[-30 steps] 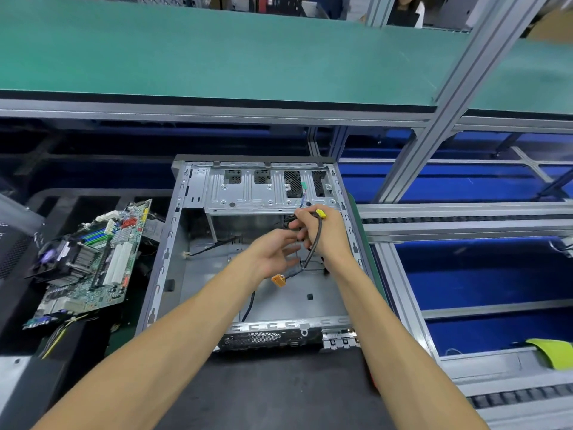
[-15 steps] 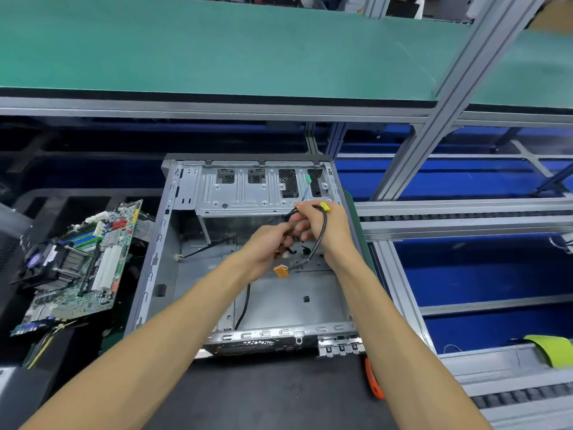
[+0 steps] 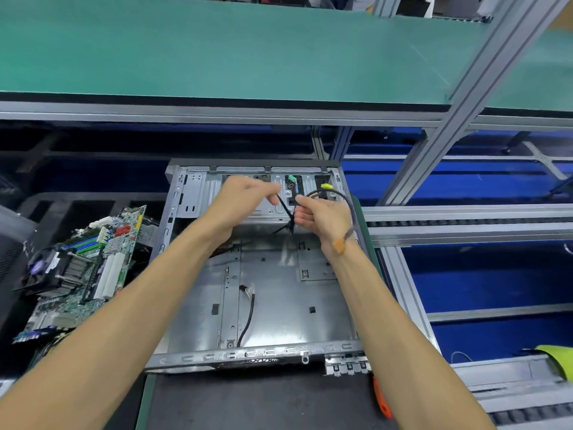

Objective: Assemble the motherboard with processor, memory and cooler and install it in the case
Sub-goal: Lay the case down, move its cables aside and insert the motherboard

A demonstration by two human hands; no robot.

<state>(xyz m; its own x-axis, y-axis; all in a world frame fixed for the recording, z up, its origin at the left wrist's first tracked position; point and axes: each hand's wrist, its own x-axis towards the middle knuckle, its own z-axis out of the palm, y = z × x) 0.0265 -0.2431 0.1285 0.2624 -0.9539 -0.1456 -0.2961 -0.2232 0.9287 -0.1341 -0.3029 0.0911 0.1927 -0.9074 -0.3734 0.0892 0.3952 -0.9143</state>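
Observation:
An open grey metal computer case (image 3: 273, 305) lies flat in front of me, its floor bare except for a loose black cable (image 3: 246, 321). Both hands are over its far end by the drive bay. My left hand (image 3: 245, 200) pinches a black cable (image 3: 285, 212) that runs down into the case. My right hand (image 3: 322, 218) grips a looped bundle of black cables, with a yellow connector (image 3: 326, 186) above it and an orange connector (image 3: 338, 246) hanging by the wrist. The motherboard (image 3: 83, 274), with its cooler (image 3: 49, 271) fitted, lies left of the case.
A green shelf (image 3: 217, 51) on aluminium framing overhangs the bench. A slanted frame post (image 3: 449, 119) rises at the right, above blue bins. An orange-handled tool (image 3: 382, 401) lies by the case's near right corner. A green-yellow object (image 3: 558, 361) sits at the far right edge.
Both hands rose toward the drive bay and drew apart, the left moving left with one cable pulled taut. The orange connector now hangs by my right wrist.

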